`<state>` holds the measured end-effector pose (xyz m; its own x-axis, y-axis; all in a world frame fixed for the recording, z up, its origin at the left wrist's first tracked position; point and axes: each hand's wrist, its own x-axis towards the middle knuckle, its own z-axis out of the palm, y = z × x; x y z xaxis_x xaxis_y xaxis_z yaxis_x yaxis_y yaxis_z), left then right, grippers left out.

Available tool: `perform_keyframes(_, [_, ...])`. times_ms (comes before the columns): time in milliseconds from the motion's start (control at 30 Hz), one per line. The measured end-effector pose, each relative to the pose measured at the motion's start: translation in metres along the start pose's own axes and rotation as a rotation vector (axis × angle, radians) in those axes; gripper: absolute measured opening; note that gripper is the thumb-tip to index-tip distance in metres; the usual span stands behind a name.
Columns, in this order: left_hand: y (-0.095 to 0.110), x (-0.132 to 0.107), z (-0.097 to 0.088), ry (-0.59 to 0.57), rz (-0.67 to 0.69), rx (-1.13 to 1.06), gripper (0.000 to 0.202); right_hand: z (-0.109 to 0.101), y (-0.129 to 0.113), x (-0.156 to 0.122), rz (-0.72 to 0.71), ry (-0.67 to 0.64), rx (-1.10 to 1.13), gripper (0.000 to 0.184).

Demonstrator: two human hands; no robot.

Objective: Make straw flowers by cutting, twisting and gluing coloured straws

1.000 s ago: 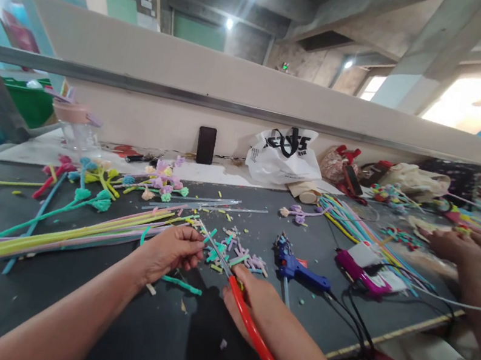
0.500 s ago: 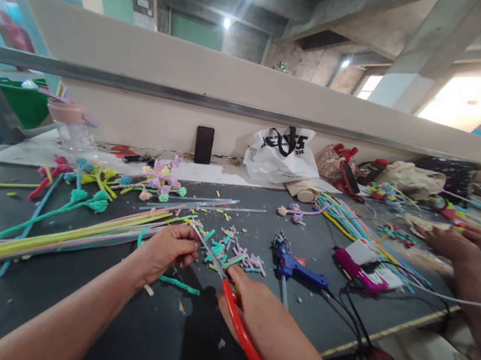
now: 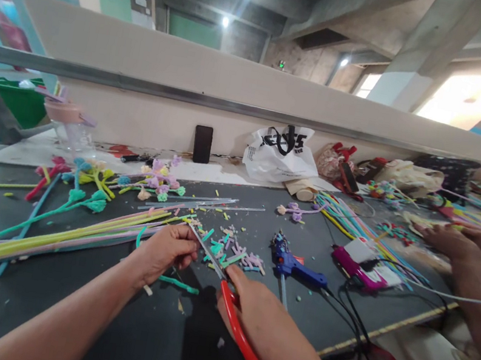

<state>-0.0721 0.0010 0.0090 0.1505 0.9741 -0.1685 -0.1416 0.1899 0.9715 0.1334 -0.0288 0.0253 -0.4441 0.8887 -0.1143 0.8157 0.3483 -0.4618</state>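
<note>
My right hand grips red-handled scissors, their blades pointing up-left toward my left hand. My left hand is pinched shut on a thin teal pipe cleaner that trails down onto the dark table; the blade tips meet by its fingertips. Just beyond lies a heap of short cut pieces in teal, pink and purple.
A bundle of long pastel pipe cleaners lies to the left, with finished flower stems behind. A blue glue gun, a purple device with cables, a white bag and a phone are nearby. Another person's hands work at right.
Both hands and the scissors have shifted slightly left and toward me in the picture; grips are unchanged.
</note>
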Motion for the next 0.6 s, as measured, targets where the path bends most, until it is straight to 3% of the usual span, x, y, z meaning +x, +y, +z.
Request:
perform_keyframes(433, [-0.006,0.003,0.0,-0.015,-0.042,-0.037,0.011,0.003,0.001,0.007,0.053,-0.042,0.127,0.016])
perform_keyframes(600, [-0.004,0.002,0.0,-0.013,-0.103,-0.089,0.014,0.007,0.007,0.013,0.057,-0.06,0.282,0.016])
